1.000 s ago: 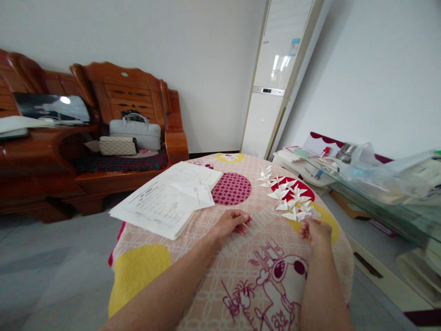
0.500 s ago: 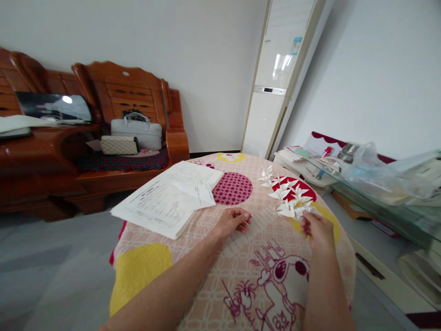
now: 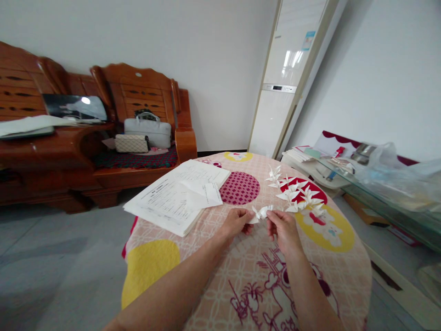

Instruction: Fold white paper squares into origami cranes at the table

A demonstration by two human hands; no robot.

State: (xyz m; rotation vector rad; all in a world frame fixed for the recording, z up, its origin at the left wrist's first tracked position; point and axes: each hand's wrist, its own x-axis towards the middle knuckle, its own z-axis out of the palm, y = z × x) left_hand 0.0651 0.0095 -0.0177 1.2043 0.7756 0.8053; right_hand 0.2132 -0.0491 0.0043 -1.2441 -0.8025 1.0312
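Note:
Between my two hands, just above the table, is a white folded paper crane (image 3: 262, 213). My left hand (image 3: 238, 222) pinches its left end, fingers closed. On the other side my right hand (image 3: 281, 225) grips its right end between thumb and fingertips. Several more white paper cranes (image 3: 292, 191) stand in a cluster beyond my right hand, over the red and yellow patches of the cloth. To the left lies a thick stack of printed sheets (image 3: 165, 202), with a smaller loose paper (image 3: 208, 195) on top.
A patterned pink tablecloth (image 3: 213, 294) covers the round table. At the right a glass-topped stand (image 3: 375, 184) carries a plastic bag (image 3: 382, 165) and papers. Wooden chairs (image 3: 151, 94) with bags stand at the back left, and a tall white air conditioner (image 3: 275, 110) behind the table.
My right hand has moved left from the crane cluster, bringing one crane to the middle. My left hand now holds it too. The view has turned slightly left.

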